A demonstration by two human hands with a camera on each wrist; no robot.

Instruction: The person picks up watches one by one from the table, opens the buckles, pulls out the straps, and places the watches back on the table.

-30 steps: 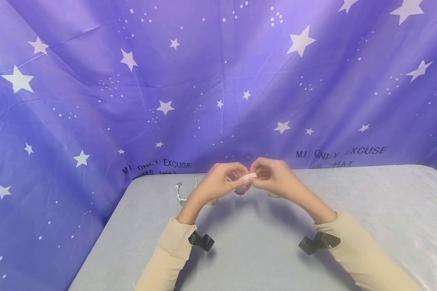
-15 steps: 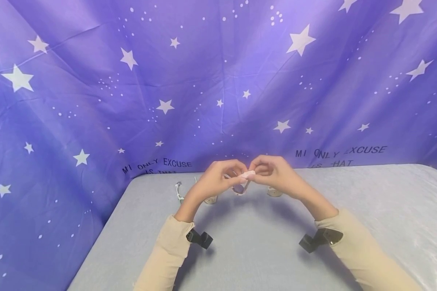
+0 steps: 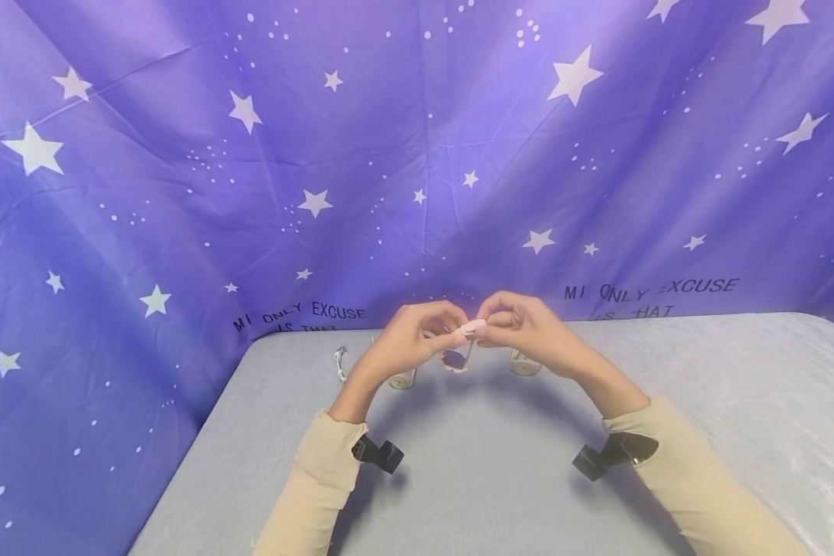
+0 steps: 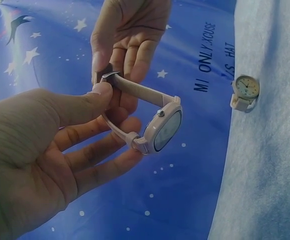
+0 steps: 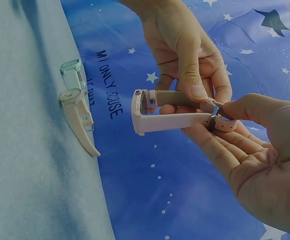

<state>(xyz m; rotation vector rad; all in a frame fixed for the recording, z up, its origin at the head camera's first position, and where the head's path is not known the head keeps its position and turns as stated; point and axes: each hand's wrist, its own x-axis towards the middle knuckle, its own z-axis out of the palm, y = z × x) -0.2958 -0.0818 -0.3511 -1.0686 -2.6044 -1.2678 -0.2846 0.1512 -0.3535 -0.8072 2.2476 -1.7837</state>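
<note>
A pale pink wristwatch with a squarish case hangs between both hands above the table's far part, its strap looped together. My left hand pinches the strap between thumb and fingers near the buckle. Opposite it, my right hand pinches the strap's end at the same spot. In the right wrist view the pink strap runs to a metal buckle, and its holed end shows past it. The watch case faces away from the hands in the left wrist view, crown showing.
On the grey cloth-covered table lie other watches: a round-faced beige one beside a mint green one on the left, and another round-dial watch under the right hand. A purple starry curtain rises behind the table's far edge.
Both hands have risen slightly with the pink watch, and its case shows more below the fingers. More of the table watches beneath the hands has come into sight.
</note>
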